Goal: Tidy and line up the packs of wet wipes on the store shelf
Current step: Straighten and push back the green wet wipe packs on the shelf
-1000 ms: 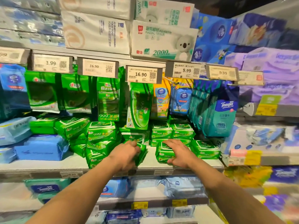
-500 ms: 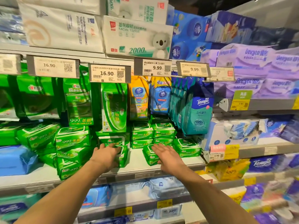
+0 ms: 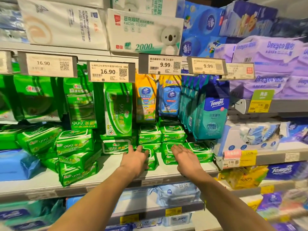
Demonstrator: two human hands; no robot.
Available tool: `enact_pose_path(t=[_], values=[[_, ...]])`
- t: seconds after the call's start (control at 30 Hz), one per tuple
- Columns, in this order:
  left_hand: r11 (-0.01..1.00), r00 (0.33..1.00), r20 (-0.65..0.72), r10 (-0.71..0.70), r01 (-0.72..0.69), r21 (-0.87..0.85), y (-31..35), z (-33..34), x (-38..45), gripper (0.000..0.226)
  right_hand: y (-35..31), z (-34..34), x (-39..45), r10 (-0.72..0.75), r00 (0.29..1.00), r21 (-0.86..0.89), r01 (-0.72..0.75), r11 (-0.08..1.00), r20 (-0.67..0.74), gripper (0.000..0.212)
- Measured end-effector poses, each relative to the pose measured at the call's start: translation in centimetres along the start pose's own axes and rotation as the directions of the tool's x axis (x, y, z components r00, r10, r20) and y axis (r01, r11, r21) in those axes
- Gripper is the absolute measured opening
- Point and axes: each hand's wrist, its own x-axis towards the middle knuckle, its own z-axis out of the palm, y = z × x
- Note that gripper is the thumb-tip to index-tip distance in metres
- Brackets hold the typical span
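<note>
- Both hands reach onto the shelf (image 3: 106, 176), apart from each other, among the green packs of wet wipes.
- Left hand (image 3: 135, 158) lies with fingers spread and relaxed over a green pack (image 3: 151, 158) at the shelf front, resting on its top; nothing is gripped.
- Right hand (image 3: 185, 156) is likewise flat, fingers straight, laid on the front pack (image 3: 167, 155) of the next stack to the right.
- Just right of that hand lies another flat green pack (image 3: 199, 150), beside the teal Tempo packs (image 3: 210, 120) that stand upright.
- Behind the hands, two short stacks of green packs (image 3: 160, 135) sit side by side, fairly square.
- Left of the hands a pack marked 999 (image 3: 116, 146) faces forward, and farther left a loose heap of green packs (image 3: 75, 157) leans at mixed angles, some tilted, some overhanging the shelf edge.
- Hanging green bags (image 3: 117, 108) fill the space above, under price tags (image 3: 110, 71) reading 16.90 and 9.99.
- A blue pack (image 3: 15, 165) lies at the far left of the shelf.
</note>
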Motion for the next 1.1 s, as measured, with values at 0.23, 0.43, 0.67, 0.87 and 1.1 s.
enact_pose_path(t=[0.23,0.43,0.67,0.87,1.1], values=[[1.0,0.998,-0.063,0.019,-0.02,-0.009,1.1,0.3,1.3,0.049,0.1,0.1,0.2,0.024,0.999,0.072,-0.022,0.997,-0.038,0.077],[0.997,0.991,-0.126,0.036,-0.045,-0.067,3.0,1.4,2.5,0.049,0.0,0.4,0.0,0.06,0.998,0.094,-0.058,0.994,-0.014,0.083],[0.993,0.988,-0.151,0.034,-0.051,-0.108,3.3,1.9,3.2,0.056,-0.2,0.5,0.2,0.079,0.997,0.096,-0.08,0.992,0.012,0.082],[0.989,0.958,-0.246,0.147,-0.151,0.004,1.3,1.5,1.2,0.068,-0.6,-0.4,0.8,0.071,0.991,0.031,-0.075,0.997,0.114,0.072],[0.967,0.926,-0.279,0.253,-0.252,0.042,-5.0,-0.4,-2.9,0.044,-8.1,-5.1,0.2,-0.056,0.983,-0.017,0.054,0.998,-0.173,0.041]])
